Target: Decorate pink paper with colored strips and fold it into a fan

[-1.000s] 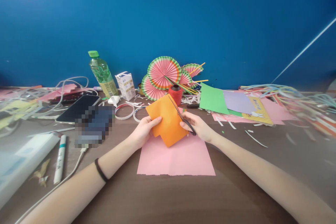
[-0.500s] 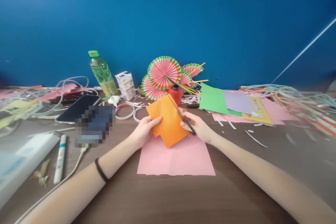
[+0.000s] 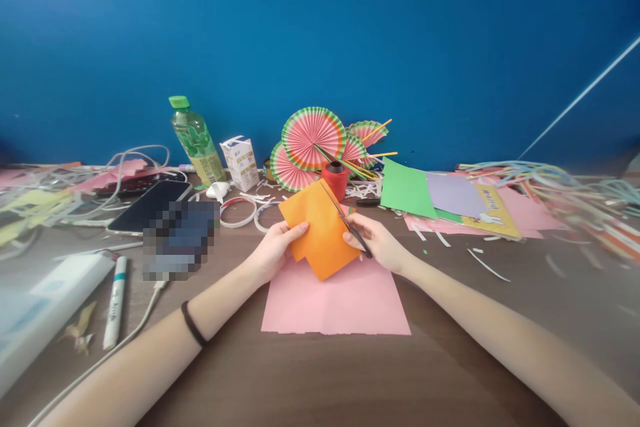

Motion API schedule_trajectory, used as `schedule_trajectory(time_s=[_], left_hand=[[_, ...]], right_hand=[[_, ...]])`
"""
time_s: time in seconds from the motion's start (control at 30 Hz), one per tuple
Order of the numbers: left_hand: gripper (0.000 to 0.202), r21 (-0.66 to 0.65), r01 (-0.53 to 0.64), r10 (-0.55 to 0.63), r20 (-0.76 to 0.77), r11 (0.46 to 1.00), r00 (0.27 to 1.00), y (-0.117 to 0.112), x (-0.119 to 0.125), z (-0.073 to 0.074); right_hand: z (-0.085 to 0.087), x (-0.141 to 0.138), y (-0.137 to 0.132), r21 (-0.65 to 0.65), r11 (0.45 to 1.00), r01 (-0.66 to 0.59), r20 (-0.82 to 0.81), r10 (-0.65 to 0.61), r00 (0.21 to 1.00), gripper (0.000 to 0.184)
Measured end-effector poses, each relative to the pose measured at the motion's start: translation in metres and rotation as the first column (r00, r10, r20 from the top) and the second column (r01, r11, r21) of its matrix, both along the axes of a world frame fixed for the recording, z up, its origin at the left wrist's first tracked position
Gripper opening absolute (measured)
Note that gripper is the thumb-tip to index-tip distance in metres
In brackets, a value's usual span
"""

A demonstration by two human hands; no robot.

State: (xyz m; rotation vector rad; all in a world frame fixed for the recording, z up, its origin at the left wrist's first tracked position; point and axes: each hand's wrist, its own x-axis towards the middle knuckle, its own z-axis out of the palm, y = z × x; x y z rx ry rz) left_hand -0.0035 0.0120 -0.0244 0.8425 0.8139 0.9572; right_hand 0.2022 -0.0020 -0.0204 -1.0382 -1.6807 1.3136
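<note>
A deep blue wall (image 3: 320, 27) fills the back of the scene, and a brown wood-grain table (image 3: 350, 380) runs the full width below it, crowded with craft clutter. Flat on the table, right in front of the person, lies a pink sheet (image 3: 340, 303). Above it, lifted off the surface, is the orange paper (image 3: 320, 230), folded and tilted, with its lower corner hanging over the pink sheet's far edge.

The left hand (image 3: 273, 250) pinches the orange paper's left edge, thumb on top and fingers curled behind. The right hand (image 3: 383, 240) is closed through the handles of dark scissors (image 3: 347, 220), whose blades lie slanted across the paper's right side. I can't tell whether the blades are parted.

Farther back on the right, a green sheet (image 3: 405, 190) overlaps a lilac sheet (image 3: 453, 193). Pleated pink-and-green paper fans (image 3: 313, 137) lean against the wall. To their left a clear bottle (image 3: 195, 140) with a green cap stands capped and slightly tilted. How full it is can't be made out through the label. Just beside it sits a small white carton (image 3: 240, 161), its contents hidden.

A red spool (image 3: 335, 180) stands just behind the orange paper. Tape rings (image 3: 239, 211) lie near the carton, and a white marker (image 3: 115, 300) rests well off to the left.
</note>
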Motion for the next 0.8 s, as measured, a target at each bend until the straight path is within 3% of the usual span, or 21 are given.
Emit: schedule_trajectory(time_s=[0.47, 0.8], left_hand=[[0.020, 0.000, 0.013, -0.013, 0.021, 1.000, 1.000, 0.0020, -0.0012, -0.0030], [0.031, -0.014, 0.037, -0.037, -0.004, 0.999, 0.999, -0.0008, 0.0003, -0.0021]], right_hand=[[-0.0018, 0.0007, 0.0004, -0.019, 1.000, 0.006, 0.019, -0.006, 1.000, 0.031], [-0.0047, 0.0019, 0.0036, 0.062, 0.998, -0.010, 0.004, 0.009, 1.000, 0.032]])
